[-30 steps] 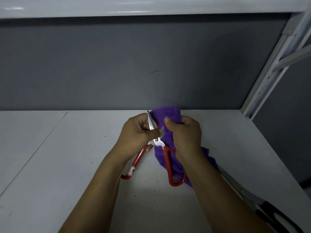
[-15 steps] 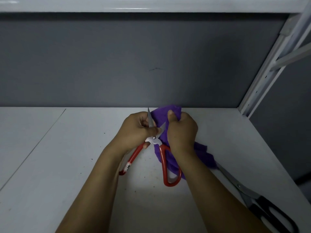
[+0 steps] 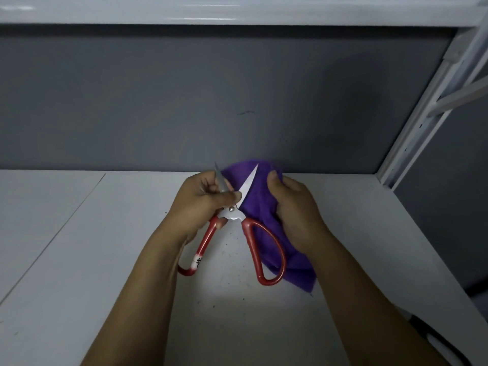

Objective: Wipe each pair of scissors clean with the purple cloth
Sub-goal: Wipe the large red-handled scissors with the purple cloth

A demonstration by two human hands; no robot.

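Two hands of ours meet over the white shelf (image 3: 105,260): the left hand (image 3: 203,204) grips one blade of the open red-handled scissors (image 3: 231,214), the right hand (image 3: 295,210) clutches the purple cloth (image 3: 260,204) just behind the other blade, and a black-handled pair (image 3: 427,331) lies far right.

Black scissor handle (image 3: 422,324) partly behind right forearm (image 3: 369,299), off-edge.
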